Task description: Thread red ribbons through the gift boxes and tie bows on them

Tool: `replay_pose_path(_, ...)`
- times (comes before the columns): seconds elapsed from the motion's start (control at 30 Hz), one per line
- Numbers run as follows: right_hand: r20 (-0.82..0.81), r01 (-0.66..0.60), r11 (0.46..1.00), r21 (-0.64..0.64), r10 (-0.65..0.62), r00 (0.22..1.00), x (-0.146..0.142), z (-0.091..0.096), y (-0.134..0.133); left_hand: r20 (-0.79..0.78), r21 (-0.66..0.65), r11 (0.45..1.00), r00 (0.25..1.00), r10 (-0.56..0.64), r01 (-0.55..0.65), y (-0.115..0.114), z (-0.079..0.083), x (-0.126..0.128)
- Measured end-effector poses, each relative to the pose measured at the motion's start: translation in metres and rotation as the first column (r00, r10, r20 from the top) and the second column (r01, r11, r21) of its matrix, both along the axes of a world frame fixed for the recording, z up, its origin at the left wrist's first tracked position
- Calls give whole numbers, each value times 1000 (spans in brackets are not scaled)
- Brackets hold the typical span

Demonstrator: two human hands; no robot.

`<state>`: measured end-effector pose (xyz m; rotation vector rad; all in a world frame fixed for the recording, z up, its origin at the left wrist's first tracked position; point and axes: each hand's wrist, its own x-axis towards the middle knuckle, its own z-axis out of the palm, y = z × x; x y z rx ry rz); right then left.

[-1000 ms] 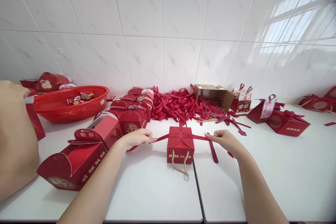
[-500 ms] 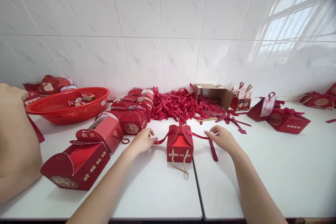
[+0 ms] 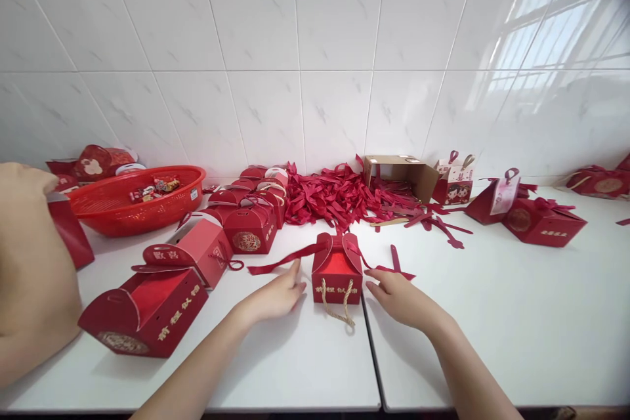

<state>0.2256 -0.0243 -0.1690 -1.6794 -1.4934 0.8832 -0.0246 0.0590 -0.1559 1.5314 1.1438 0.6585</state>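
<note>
A small red gift box stands upright in front of me, its curved top flaps folded up, a twisted rope handle hanging down its near side. A red ribbon runs through the top flaps, one end stretching left, the other lying to the right. My left hand is open just left of the box, index fingertip close to the ribbon's left part; whether it touches I cannot tell. To the right of the box, my right hand is open with fingertips beside the ribbon's right end, holding nothing.
Several red boxes line the left side near a red plastic basin with candy. Another person's arm is at far left. Behind lie a heap of ribbons and a cardboard box. More gift boxes stand right.
Both hands have let go of the ribbon ends and come lower and closer to the box. The ribbon's ends now lie loose on either side.
</note>
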Motion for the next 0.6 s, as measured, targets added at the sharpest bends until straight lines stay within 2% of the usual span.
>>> replay_pose_path(0.07, -130, 101, 994, -52, -107, 986, -3, -5, -2, 72, -141, 989, 996, 51, -40, 2, 4, 5)
replay_pose_path(0.13, -394, 138, 988, -75, -157, 906, -8, -5, -4, 288, -287, 947, 929, 232, -147, 4, 13, 10)
replay_pose_path(0.17, -559, 135, 989, -59, -145, 816, -11, -3, -4, 396, -352, 917, 857, 329, -189, 5, 19, 12)
replay_pose_path(0.23, -834, 163, 987, -4, -94, 543, -16, 0, -2, 537, -451, 863, 704, 465, -226, 8, 28, 16)
replay_pose_path(0.3, -957, 249, 968, -21, -91, 275, -18, 4, 3, 588, -490, 838, 619, 521, -240, 12, 35, 18)
replay_pose_path(0.37, -985, 336, 938, -88, -133, 114, -17, 8, 9, 607, -498, 826, 574, 550, -264, 17, 36, 20)
replay_pose_path(0.43, -990, 362, 925, -113, -136, 39, -12, 12, 14, 618, -510, 813, 538, 573, -279, 20, 36, 20)
replay_pose_path(0.5, -994, 354, 930, -100, -108, 2, -7, 17, 17, 628, -513, 810, 519, 580, -285, 22, 35, 19)
replay_pose_path(0.6, -996, 378, 923, -73, -89, 25, 1, 27, 19, 661, -473, 831, 506, 554, -292, 23, 40, 15)
